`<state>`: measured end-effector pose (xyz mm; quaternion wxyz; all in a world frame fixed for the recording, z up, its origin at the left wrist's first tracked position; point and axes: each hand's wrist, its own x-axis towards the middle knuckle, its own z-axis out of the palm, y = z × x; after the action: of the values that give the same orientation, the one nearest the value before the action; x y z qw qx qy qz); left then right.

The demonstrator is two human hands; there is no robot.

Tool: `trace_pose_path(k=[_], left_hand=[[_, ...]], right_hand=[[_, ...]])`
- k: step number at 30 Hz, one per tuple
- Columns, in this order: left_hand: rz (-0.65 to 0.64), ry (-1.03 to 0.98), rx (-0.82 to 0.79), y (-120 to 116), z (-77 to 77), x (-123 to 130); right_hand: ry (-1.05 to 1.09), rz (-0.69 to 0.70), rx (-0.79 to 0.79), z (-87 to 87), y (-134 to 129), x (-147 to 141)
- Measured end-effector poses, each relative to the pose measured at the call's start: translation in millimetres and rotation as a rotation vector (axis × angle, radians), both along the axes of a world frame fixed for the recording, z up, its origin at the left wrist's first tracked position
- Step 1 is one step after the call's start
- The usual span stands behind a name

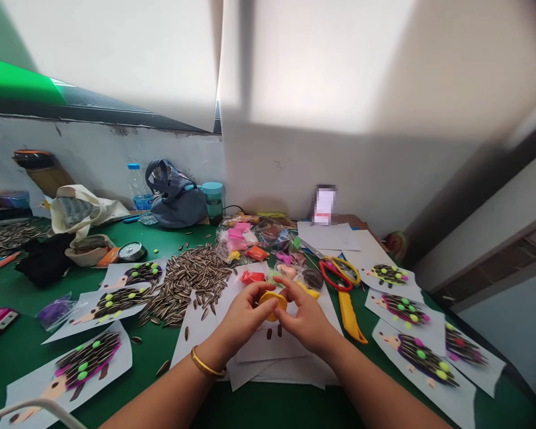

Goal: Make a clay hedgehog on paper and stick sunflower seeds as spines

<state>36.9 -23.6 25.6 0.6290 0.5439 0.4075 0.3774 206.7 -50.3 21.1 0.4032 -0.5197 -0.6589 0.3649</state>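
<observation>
My left hand [246, 311] and my right hand [307, 314] meet over the white paper [268, 351] at the centre. Between their thumbs and fingers they pinch a flattened, rounded piece of yellow modelling clay [277, 300]. Two small dark brown pieces [274, 333] lie on the paper just below it. A red clay packet [252, 277] is behind my left fingers, and more yellow clay [311, 293] shows past my right fingers. Part of the paper is hidden by both hands.
Sunflower seeds [192, 280] are heaped at left, clay packets [241, 238] behind. Scissors [335, 277] and a yellow-handled tool [352, 319] lie at right. Hedgehog pictures [89, 363] flank both sides. A phone [324, 205], a bag [176, 199] and bottles [138, 187] stand along the wall.
</observation>
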Motion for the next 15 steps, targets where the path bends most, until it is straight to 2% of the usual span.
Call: trace_pose_path(k=[4, 8, 11, 15], left_hand=[[-0.001, 0.01, -0.005, 1.2, -3.3, 1.1], [0.049, -0.047, -0.071, 1.2, -4.3, -0.2], [0.074, -0.08, -0.059, 1.0, -4.6, -0.9], [0.047, 0.022, -0.013, 1.5, -5.7, -0.6]], right_hand=[[0.006, 0.069, 0.003, -2.8, -1.6, -2.3], [0.081, 0.002, 0.021, -4.1, 0.1, -1.1], [0.1, -0.066, 0.062, -3.8, 1.5, 0.6], [0.099, -0.039, 0.065, -4.1, 1.3, 0.3]])
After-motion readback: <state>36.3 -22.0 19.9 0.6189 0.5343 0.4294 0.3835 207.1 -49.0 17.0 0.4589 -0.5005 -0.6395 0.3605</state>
